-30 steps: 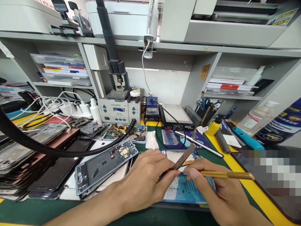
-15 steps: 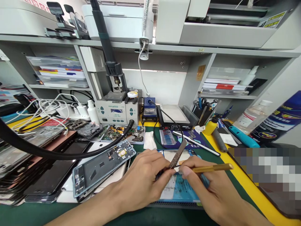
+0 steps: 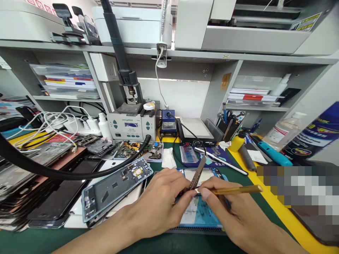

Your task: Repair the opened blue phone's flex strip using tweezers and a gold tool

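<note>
My left hand (image 3: 169,197) is closed around a pair of dark metal tweezers (image 3: 198,173) with small holes along the grip, the broad end slanting up and away. My right hand (image 3: 225,201) pinches a slim gold pen-like tool (image 3: 238,189); its tip is hidden behind the fingers. The fingertips of both hands nearly meet over a small white piece (image 3: 196,190) whose kind I cannot make out. Beneath them lies a blue phone frame (image 3: 217,172) above a blue-and-white, dark-stained pad (image 3: 202,211), both partly covered by my hands.
An opened phone housing (image 3: 113,187) lies on stacked phones at left. A tray of circuit boards (image 3: 140,150) stands before the hot-air station (image 3: 129,125). Its black hose (image 3: 79,174) arcs across the left. At right are a yellow bottle (image 3: 236,143) and a spray can (image 3: 315,135).
My right hand and the gold tool have shifted slightly left, closer to my left fingertips. The tweezers' upper end has tipped a little to the left.
</note>
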`<state>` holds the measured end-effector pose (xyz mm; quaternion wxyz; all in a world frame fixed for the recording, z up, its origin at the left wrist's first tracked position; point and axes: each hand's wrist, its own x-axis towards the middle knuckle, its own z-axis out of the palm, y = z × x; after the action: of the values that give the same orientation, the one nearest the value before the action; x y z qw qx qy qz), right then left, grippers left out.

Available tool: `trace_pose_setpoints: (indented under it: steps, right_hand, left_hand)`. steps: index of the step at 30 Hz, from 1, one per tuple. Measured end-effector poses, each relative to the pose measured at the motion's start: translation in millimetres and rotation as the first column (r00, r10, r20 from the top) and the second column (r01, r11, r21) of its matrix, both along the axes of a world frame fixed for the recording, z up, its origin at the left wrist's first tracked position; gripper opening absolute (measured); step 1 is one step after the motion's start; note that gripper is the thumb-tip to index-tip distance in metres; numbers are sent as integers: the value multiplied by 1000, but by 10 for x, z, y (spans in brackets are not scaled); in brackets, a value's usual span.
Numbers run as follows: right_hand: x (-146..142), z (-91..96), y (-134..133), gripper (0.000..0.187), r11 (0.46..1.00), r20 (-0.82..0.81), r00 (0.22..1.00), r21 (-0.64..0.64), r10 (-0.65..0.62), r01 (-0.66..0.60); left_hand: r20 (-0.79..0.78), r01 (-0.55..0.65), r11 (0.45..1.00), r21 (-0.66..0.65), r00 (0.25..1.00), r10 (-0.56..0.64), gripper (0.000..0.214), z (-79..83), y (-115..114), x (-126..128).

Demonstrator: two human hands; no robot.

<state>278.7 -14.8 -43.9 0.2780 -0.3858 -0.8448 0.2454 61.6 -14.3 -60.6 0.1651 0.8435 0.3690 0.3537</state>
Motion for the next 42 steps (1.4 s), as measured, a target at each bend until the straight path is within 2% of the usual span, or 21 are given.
trace_pose_setpoints:
  steps: [14, 20, 26, 42]
  right_hand:
    - [-20, -21, 4, 20, 1000, -40, 999, 6, 10, -10]
    - [-11, -16, -3, 20, 999, -30, 999, 24, 24, -23]
    - [-20, -22, 0, 23, 996, -22, 1000, 94, -6, 8]
    - [-32, -37, 23, 31, 993, 42, 999, 115, -14, 9]
  left_hand:
    - [-17, 10, 1000, 7, 1000, -10, 14, -4, -3, 2]
    - [-18, 8, 1000, 9, 1000, -8, 15, -1, -3, 0]
    - [-25, 9, 1000, 21, 1000, -8, 16, -11, -14, -1]
    - [-29, 1, 1000, 16, 1000, -1, 17, 1, -15, -4]
